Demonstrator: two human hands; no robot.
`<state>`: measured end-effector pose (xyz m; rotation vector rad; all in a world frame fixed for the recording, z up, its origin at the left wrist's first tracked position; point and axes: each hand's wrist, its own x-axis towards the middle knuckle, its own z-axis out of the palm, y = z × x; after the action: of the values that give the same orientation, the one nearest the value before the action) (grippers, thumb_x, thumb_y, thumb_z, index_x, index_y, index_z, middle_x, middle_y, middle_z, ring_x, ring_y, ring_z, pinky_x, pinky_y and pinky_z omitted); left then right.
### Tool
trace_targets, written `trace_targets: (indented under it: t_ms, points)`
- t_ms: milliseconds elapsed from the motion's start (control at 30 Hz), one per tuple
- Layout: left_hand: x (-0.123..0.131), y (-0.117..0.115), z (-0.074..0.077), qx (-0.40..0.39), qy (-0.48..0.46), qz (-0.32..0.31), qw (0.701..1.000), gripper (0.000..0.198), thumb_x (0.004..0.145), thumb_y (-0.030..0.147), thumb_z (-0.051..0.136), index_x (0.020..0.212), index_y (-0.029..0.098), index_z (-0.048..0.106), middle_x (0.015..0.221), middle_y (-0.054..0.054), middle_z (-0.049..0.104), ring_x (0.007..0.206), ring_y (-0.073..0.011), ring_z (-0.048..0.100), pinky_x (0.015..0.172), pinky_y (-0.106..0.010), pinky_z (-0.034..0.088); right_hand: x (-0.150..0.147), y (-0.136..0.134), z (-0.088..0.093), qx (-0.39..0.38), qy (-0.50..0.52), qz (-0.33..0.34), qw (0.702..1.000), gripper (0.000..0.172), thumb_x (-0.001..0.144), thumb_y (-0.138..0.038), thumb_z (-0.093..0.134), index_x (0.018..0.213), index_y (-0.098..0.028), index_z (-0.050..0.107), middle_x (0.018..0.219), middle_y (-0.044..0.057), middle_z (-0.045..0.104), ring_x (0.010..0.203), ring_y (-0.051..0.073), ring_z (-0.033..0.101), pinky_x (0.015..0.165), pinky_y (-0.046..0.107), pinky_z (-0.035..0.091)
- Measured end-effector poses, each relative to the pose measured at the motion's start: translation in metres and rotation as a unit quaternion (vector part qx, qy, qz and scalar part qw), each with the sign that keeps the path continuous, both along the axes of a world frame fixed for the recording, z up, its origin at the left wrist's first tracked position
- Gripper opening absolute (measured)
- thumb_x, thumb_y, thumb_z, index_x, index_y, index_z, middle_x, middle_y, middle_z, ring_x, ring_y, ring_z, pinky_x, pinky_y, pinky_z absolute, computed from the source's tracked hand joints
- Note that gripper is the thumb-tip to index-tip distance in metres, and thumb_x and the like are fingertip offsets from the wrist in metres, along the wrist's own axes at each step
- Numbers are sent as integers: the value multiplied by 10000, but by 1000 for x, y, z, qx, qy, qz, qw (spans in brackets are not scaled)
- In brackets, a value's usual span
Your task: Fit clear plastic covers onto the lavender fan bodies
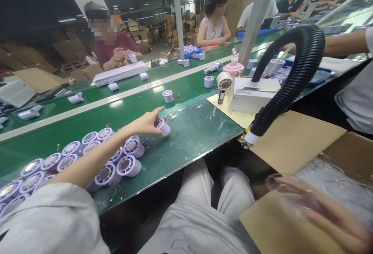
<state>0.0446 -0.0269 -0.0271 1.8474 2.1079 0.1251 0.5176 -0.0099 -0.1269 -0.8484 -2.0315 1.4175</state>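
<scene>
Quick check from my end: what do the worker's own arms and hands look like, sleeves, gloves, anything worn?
Both hands are bare, no gloves or rings visible. The left hand has a bare forearm below a short light grey sleeve. The right hand is motion-blurred; its wrist and sleeve are out of view.

The desk (192,133) is dark green, with a pale stripe running along the belt behind it. The fan housings (110,160) are pale lilac with silvery centres; the one under the left hand (145,123) matches them. The hose (294,75) is ribbed black. The box (252,94) is white on a yellowish sheet (230,112). The cartons (294,141) are brown. The trousers (198,211) are light grey.
</scene>
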Motion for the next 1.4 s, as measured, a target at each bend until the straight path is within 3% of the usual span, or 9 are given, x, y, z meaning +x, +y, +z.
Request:
trace_targets:
  t_ms: [67,167,233,567,767,900,1000,1200,1400]
  points:
    - [43,-14,-4,8,-92,-44,995,1211,634,505,739,1527,136,9,1076,-107,650,863,-235,623,766,-312,459,-18,-13,9,130,-87,15,988,456,888,-360,588,1331,-447,522,1341,99,528,1197,359,528,898,534,535]
    - [102,-34,-14,-49,-210,-128,968,1327,591,483,794,1523,166,-95,1049,-93,660,802,-207,616,727,-301,451,-63,-28,26,385,-143,77,909,492,868,-212,553,1347,-328,540,1322,130,523,1121,346,554,842,533,550]
    - [128,-41,-23,-81,-261,-183,944,1367,578,448,819,1515,184,-140,1035,-90,664,752,-185,603,679,-279,438,-86,-31,34,460,-164,85,868,510,834,-163,534,1329,-279,562,1328,148,512,1072,337,545,783,493,558]
    - [163,-40,-56,-122,-279,-294,906,1418,572,381,831,1482,173,-235,906,-31,645,713,-160,566,645,-243,415,-87,-28,35,475,-257,148,829,475,798,-182,569,1270,-227,584,1317,162,508,937,302,532,678,396,500]
    - [166,-41,-59,-99,-286,-266,915,1258,654,349,777,1518,195,-125,808,23,588,642,-128,523,597,-225,397,-87,-28,30,435,-301,119,840,176,795,-154,603,960,-141,662,1268,166,549,923,305,552,681,411,507]
    - [166,-49,-57,-36,-277,-238,930,727,754,392,709,1415,272,429,968,-43,596,827,-178,552,743,-304,448,-79,-29,33,270,-228,128,927,67,807,-171,683,842,-171,626,1250,108,546,1016,266,563,787,382,505]
    - [170,-57,-65,13,-330,-177,927,499,793,410,681,1255,248,583,1005,-58,603,838,-174,565,750,-312,472,-77,-30,35,97,-138,79,983,233,935,-336,572,762,-186,612,1163,59,566,976,200,583,836,345,477]
    - [180,-58,-106,119,-478,-147,858,554,633,386,833,1127,207,656,1213,-130,578,1112,-265,586,869,-357,530,-80,-28,28,-48,-25,-69,996,365,859,-373,634,562,-174,559,1025,66,630,925,214,601,774,326,464]
    - [184,-58,-118,49,-518,-142,842,726,628,314,843,1296,239,570,1334,-131,577,1200,-294,574,961,-417,519,-76,-23,15,-170,58,-130,975,301,743,-422,749,598,-172,663,971,78,690,834,218,645,681,329,524]
